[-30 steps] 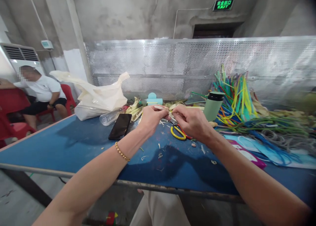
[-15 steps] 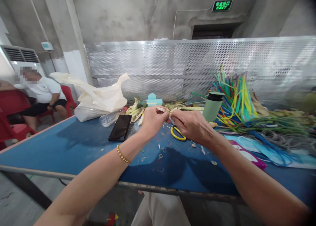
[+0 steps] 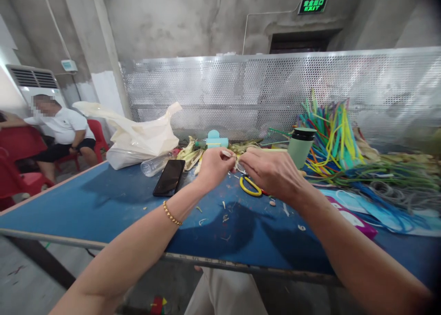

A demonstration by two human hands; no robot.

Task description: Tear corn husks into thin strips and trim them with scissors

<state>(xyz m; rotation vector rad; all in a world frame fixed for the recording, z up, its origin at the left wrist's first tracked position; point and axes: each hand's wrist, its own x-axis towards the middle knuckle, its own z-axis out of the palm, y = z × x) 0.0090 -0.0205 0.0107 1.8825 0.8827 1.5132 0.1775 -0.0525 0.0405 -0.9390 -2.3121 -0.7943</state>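
Both hands are raised over the middle of the blue table [image 3: 113, 209], fingertips almost meeting. My left hand [image 3: 215, 168] is closed in a pinch on a small pale strip [image 3: 226, 154], whose material I cannot make out. My right hand [image 3: 268, 168] is closed too, its bent fingers just right of the strip; what they hold, if anything, is hidden. Just below the right hand are scissors with a yellow handle [image 3: 250, 186], partly covered by it. Pale corn husks [image 3: 189, 154] lie behind my left hand.
Left of my hands are a phone [image 3: 168, 177], a clear plastic bottle [image 3: 155, 164] and a white plastic bag [image 3: 141, 140]. To the right stand a green flask [image 3: 301, 147] and bundled coloured strips [image 3: 334, 136]. Scraps dot the table. A person [image 3: 65, 131] sits far left.
My right hand's fingers have turned slightly and spread a little away from the left hand's. The left hand stays in its pinch. The view has shifted slightly.
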